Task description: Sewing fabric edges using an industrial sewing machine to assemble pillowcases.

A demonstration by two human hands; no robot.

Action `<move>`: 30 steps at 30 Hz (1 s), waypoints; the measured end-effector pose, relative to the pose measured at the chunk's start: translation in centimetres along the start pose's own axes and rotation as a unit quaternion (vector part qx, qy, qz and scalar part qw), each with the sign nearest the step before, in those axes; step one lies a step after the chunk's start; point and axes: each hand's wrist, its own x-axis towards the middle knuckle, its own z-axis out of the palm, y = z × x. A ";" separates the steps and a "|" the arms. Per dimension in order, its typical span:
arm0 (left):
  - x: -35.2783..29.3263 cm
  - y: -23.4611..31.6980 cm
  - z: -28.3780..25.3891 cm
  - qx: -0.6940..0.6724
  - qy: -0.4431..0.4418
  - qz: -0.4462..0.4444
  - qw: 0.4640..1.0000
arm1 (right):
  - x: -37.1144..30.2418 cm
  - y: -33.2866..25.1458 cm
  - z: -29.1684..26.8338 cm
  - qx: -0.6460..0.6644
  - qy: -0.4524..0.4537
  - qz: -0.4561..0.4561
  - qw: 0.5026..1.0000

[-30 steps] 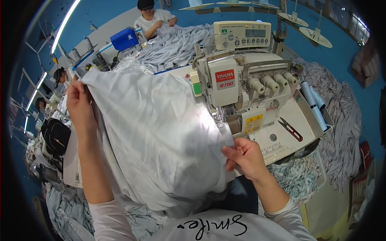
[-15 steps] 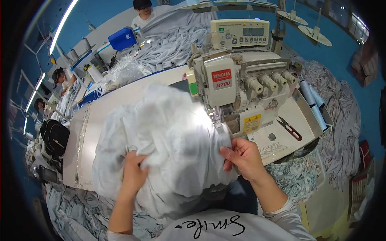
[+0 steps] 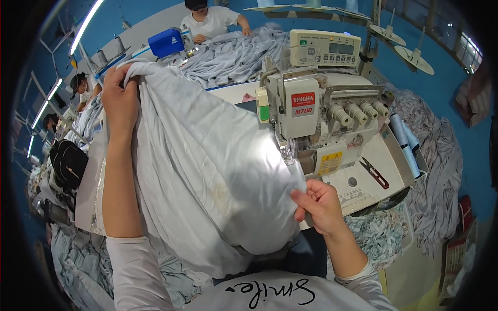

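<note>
A large piece of pale grey fabric [image 3: 192, 155] spreads from the sewing machine [image 3: 298, 109] down over the table's front edge, with a faint brownish stain near its middle. My left hand [image 3: 120, 96] grips a bunched upper corner of it, raised at the far left of the table. Just in front of the lit presser foot, my right hand [image 3: 317, 207] pinches the fabric's right edge between thumb and fingers. The cloth reaches under or beside the presser foot; I cannot tell which.
Dark red thread snips [image 3: 374, 172] lie on the machine's right bed. A control box [image 3: 325, 49] sits on top. Grey cloth heaps [image 3: 430, 155] stand at the right, with a bin of scraps [image 3: 378, 228] below. Across the table, a person [image 3: 215, 23] handles more cloth.
My left hand has swung up and away to the far left, pulling the bunched fabric out into a long spread. My right hand keeps its pinch near the machine.
</note>
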 end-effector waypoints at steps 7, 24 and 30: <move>-15.5 4.7 -3.8 0.032 -0.425 -0.084 0.901 | 0.2 0.2 -0.8 -0.014 0.013 -0.014 1.000; 0.4 -2.7 1.2 0.078 0.095 0.013 0.992 | 0.0 0.0 -0.6 -0.015 -0.008 0.004 1.000; 9.3 -5.0 3.4 0.070 0.121 0.044 0.989 | 0.1 0.0 -0.6 -0.016 -0.004 0.005 1.000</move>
